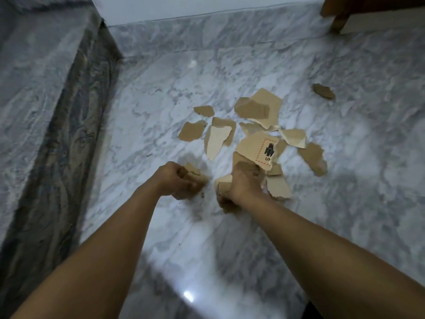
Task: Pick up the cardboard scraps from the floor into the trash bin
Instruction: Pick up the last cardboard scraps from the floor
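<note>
Cardboard scraps point(257, 111): scattered on the marble floor point(149, 100), just beyond both hands — a lone piece point(323, 91) lies apart, to the right.
Left hand point(178, 180): fingers curled round crumpled scraps.
Right hand point(246, 184): grips several scraps — the printed piece point(256, 148) among them.

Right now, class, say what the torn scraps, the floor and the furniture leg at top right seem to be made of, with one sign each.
The scraps look like matt brown cardboard: ragged torn edges, some showing a paler peeled layer. The floor seems polished marble or marble-look tile: grey veining, glossy reflections. The furniture leg is likely wood, brown, though blurred.
</note>
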